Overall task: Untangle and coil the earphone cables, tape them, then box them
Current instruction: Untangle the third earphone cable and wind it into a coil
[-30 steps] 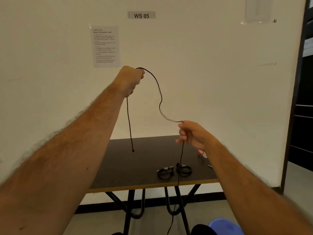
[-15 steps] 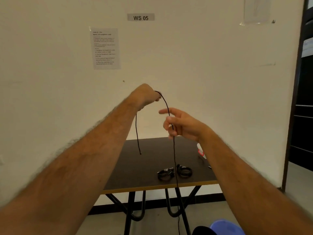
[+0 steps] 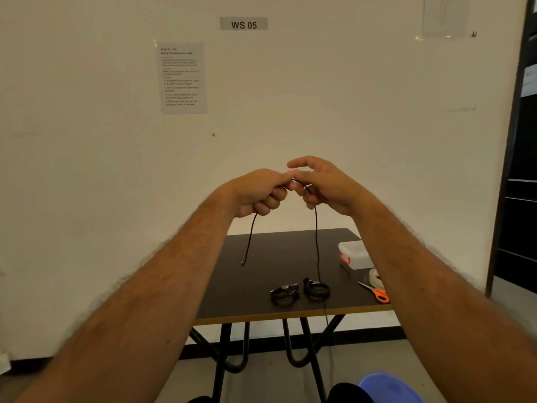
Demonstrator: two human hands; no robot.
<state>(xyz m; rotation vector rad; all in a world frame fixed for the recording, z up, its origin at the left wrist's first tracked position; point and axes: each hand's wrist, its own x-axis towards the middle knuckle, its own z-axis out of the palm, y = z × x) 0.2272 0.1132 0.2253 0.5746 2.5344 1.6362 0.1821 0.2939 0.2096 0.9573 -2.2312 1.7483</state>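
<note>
Raised before a cream wall, the left hand (image 3: 258, 193) curls its fingers around a thin black earphone cable (image 3: 316, 245) while the right hand (image 3: 325, 184) pinches it close by, index finger extended. One short end dangles left; the long strand drops past the dark brown table (image 3: 238, 298) edge (two coiled black cables (image 3: 300, 292), a clear plastic box (image 3: 356, 254) and orange-handled scissors (image 3: 376, 292) lie there).

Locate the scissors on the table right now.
In the head view the orange-handled scissors lie at the table's right front edge, just in front of the tape roll and right of the two coiled cables.
</note>
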